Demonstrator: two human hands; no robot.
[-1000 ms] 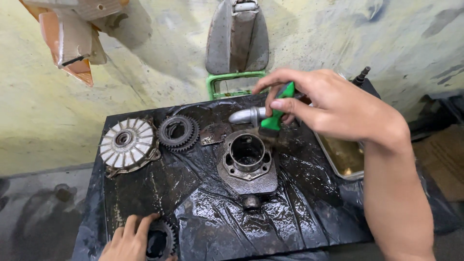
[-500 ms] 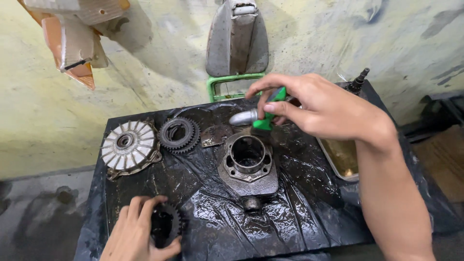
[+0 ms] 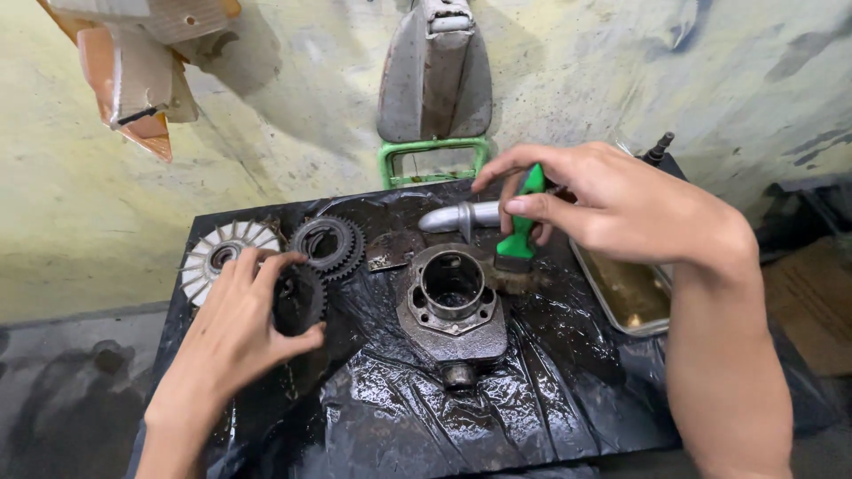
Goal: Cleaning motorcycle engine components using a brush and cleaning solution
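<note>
Behind left hand (image 3: 235, 324), half-hidden gear (image 3: 300, 300)

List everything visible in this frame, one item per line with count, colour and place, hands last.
plastic sheet: 1, black, wet, covering the work surface
engine cylinder: 1, grey metal, middle of the sheet
gear: 1, dark, upper left of the sheet
finned wheel: 1, pale silver, far left, partly behind the left hand
bent pipe: 1, silver, behind the cylinder
tray: 1, metal, holding brownish liquid, right edge
frame: 1, green, against the wall
metal cover: 1, grey, leaning on the wall above the frame
small gear: 1, dark, in the left hand
brush: 1, green handle, in the right hand
left hand: gripping the small gear
right hand: gripping the brush
</note>
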